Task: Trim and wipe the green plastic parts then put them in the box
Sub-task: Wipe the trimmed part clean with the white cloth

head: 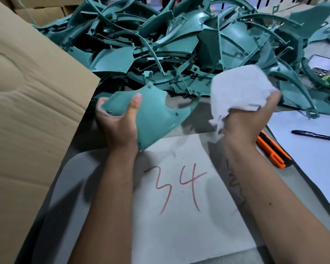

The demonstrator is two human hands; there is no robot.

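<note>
A curved, smooth green plastic panel (152,113) sits in the left hand (118,121) above the tabletop's (88,168) left edge, thumb pressed on its face, fingers (101,105) curled beneath. The right hand (251,119) clenches a fluffy white cloth (238,90) just beside it. Behind lies a tangled heap of green plastic parts (179,44).

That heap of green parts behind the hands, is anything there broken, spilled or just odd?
Nothing looks broken. The green parts lie in a loose tangled heap, some half covering a phone at the right. The cloth in the right hand is frayed at its lower edge.
</note>
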